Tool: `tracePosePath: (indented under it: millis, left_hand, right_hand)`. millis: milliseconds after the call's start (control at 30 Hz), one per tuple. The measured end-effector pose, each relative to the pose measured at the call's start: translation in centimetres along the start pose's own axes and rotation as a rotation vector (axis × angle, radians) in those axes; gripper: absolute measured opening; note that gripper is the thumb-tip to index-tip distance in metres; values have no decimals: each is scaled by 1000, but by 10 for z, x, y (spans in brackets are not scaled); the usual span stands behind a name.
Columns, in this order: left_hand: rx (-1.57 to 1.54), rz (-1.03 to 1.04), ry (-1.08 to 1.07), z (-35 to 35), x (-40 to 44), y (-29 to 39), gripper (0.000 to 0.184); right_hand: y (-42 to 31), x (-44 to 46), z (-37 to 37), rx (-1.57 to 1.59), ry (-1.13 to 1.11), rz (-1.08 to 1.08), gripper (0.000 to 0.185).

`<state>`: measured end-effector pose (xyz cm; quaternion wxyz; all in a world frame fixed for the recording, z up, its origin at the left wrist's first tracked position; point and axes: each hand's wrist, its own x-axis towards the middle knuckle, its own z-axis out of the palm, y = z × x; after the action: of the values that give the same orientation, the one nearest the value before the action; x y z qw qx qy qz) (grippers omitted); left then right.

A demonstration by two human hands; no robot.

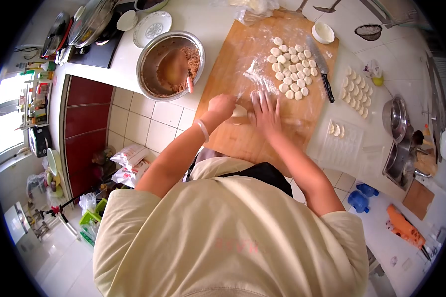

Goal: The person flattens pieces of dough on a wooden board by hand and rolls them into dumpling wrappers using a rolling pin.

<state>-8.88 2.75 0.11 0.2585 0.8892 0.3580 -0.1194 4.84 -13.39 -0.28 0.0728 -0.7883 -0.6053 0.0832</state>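
On the floured wooden board [223, 133] lies a pale, round dough wrapper [239, 113]. My left hand [222, 106] is closed at the wrapper's left edge, its fingertips mostly hidden. Just right of the wrapper, my right hand [266, 114] is stretched out low over the board, fingers long and floury; whatever may lie under its palm is hidden. Beyond it sit many small flattened dough pieces [293, 67] and a patch of loose flour [260, 75]. A knife with a black handle [327, 88] rests along the board's right side.
A metal bowl of filling [144, 74] with a pink-handled utensil stands to the left. Rows of dumplings [357, 92] lie at the right, near a clear tray [343, 143] holding several more. A white bowl [323, 33] is at the board's far right corner. The sink [394, 161] is farther right.
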Motion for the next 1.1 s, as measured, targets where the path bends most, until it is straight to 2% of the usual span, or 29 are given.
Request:
tracePosePath:
  millis: [33,100,200,300,367,433,500,533,600,733,800,933,967,1033,1100]
  left_hand:
    - [-5,-5,2,6,-4,-9,23]
    - [-209,-165,-53,6,-19,-20,18]
    - [-70,-111,-173,-9,-33,-12,17]
    - [26,-124,-130,-21,-16,10,24]
    - [53,-112,-140,-19,-3,15,24]
    - [79,-107,-154,-10,-2,9,23]
    - [-10,-37,-12,4,-5,-4,23]
    - [-14,-39,-9,9,-9,-11,23]
    - [-183,-138,95,10,-23,-19,23]
    - [-148,-219,-15,0,-39,-5,20]
    - [-166,-98,120,1,-41,-7,18]
    - [-228,-29,199,1,4,-34,17]
    - [-192,-97,210,-10,16,-31,21]
    - [-158,-159,227,-17,35,-24,26]
    - [28,161,561,-18,56,-7,51]
  right_hand:
    - [-3,-29,4,52,-66,-22,66]
    - [-10,-47,-2,104,-132,-52,66]
    - [-16,-46,-12,143,-133,-77,68]
    - [-9,22,-2,31,-67,-59,69]
    - [-1,49,9,-59,100,-24,68]
    - [-6,38,3,-26,65,-18,68]
    - [-11,7,1,-27,-12,-55,67]
    - [-13,-19,-2,-31,-14,-59,67]
    - [-18,-56,-15,99,-265,-159,70]
    - [-22,-11,-12,54,-118,-108,72]
    - [-21,5,-8,93,-2,-86,73]
    - [10,-62,6,217,27,-140,62]
    - [19,-73,3,211,28,-134,62]
    - [31,-84,-5,161,53,-120,49]
    - [36,-84,-11,158,73,-82,44]
